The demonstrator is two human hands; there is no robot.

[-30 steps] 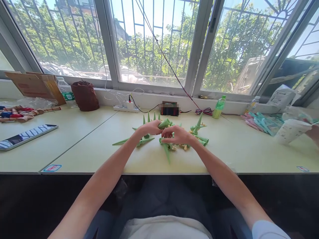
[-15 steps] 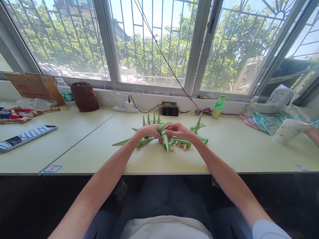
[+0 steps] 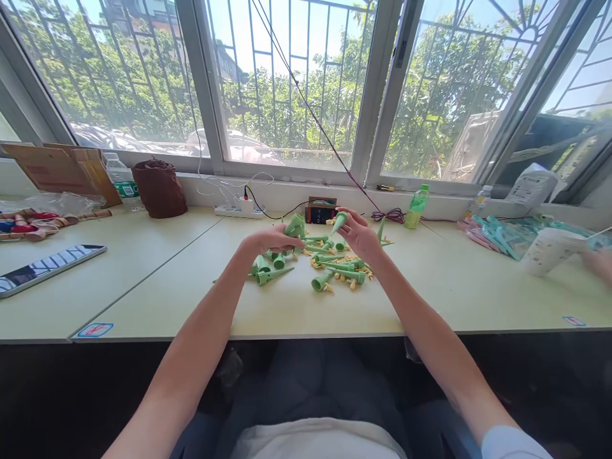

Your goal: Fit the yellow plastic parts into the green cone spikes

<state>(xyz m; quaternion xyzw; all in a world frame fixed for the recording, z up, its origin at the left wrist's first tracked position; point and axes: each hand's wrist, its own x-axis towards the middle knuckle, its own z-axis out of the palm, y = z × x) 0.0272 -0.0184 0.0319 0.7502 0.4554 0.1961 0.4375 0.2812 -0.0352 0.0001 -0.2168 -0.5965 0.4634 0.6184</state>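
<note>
My left hand [image 3: 276, 240] is closed around a green plastic cone [image 3: 295, 225] whose wide end points up and away. Raised over the right side of the pile, my right hand [image 3: 357, 231] pinches another green cone [image 3: 339, 221], its tip pointing down to the left. Beneath both hands lies a loose pile of green cones [image 3: 321, 282] mixed with small pale yellow pieces [image 3: 352, 284]. More cones [image 3: 272, 275] rest below the left hand, partly hidden by it. A cone [image 3: 381, 229] stands upright beside the right wrist.
A phone [image 3: 50, 269] lies far left. At the back are a brown pouch [image 3: 159, 189], a power strip [image 3: 239, 209], a lit small screen [image 3: 320, 213] and a green bottle [image 3: 417, 208]. On the right, a white cup [image 3: 552, 250] stands near another person's blurred hand [image 3: 597, 264].
My hands have moved apart from their spot together over the pile. The right hand has lifted a cone up and right, while the left has shifted left with a cone.
</note>
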